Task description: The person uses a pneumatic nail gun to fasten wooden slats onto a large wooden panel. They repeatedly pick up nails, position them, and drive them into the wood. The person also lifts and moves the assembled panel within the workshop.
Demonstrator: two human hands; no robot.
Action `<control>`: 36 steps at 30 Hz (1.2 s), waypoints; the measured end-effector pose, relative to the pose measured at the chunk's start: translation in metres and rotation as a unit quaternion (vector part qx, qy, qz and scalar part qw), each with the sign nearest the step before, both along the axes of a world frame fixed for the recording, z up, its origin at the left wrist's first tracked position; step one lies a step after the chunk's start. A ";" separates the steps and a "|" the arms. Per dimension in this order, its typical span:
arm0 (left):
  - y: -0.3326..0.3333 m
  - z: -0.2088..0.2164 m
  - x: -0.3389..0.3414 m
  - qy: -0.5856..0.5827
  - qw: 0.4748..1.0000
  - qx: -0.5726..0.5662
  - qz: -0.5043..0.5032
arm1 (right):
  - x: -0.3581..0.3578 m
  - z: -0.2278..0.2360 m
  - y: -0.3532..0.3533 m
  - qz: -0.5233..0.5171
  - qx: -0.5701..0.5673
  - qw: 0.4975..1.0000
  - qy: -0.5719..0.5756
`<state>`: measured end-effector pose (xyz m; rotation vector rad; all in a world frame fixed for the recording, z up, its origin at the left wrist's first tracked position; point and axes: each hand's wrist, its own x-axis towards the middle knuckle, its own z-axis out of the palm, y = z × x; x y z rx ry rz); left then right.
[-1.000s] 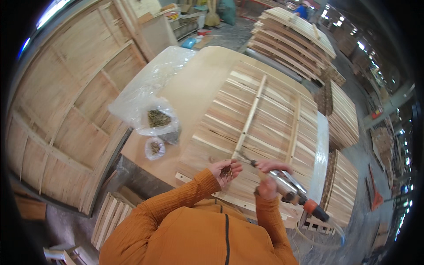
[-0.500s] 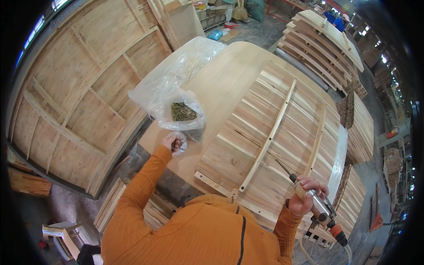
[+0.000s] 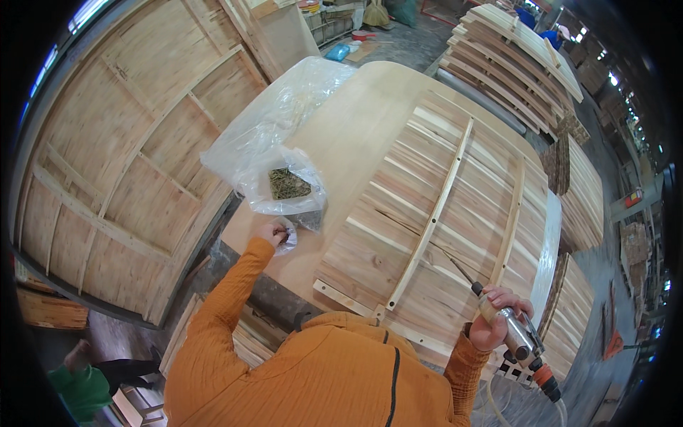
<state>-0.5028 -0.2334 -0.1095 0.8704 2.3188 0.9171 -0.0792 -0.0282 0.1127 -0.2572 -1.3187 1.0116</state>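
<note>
My left hand (image 3: 270, 233) reaches into a small clear plastic bag (image 3: 288, 243) at the table's near left. Its fingers are curled together in the bag's mouth; what they pinch is too small to make out. Just beyond it stands a larger plastic bag (image 3: 313, 193) full of thin brass-coloured screws (image 3: 289, 184). My right hand (image 3: 498, 317) is wrapped round a silver air screwdriver (image 3: 518, 337), with a hose at its lower end. Its long bit points up and left over a slatted wooden panel (image 3: 377, 260). Battens (image 3: 435, 213) with dark holes lie across that panel.
Clear plastic sheeting (image 3: 281, 107) covers the table's far left. A large curved wooden frame (image 3: 135, 178) leans at left. Stacked panels (image 3: 501, 71) stand at far right. A person in green (image 3: 82, 388) is at lower left; another in blue (image 3: 551, 37) is far back.
The fingers of my left hand have curled in further at the small bag. A person in green has come into view at lower left. My right hand holds the screwdriver almost still.
</note>
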 end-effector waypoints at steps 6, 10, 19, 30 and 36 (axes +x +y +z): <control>0.000 0.015 0.009 -0.079 0.989 0.043 0.116 | 0.005 -0.004 -0.003 -0.017 -0.012 1.000 0.007; -0.005 0.022 0.012 -0.081 0.982 0.026 0.169 | 0.012 -0.004 -0.005 -0.022 -0.009 1.000 -0.012; 0.065 0.058 0.124 -0.212 0.970 0.097 0.065 | 0.050 -0.001 -0.017 0.007 -0.037 0.999 -0.009; 0.177 0.103 0.381 -0.403 0.895 0.138 -0.135 | 0.139 -0.005 -0.017 0.074 -0.048 0.995 -0.049; 0.185 0.093 0.428 -0.391 0.892 0.169 -0.152 | 0.188 -0.014 -0.009 0.082 -0.072 0.994 -0.023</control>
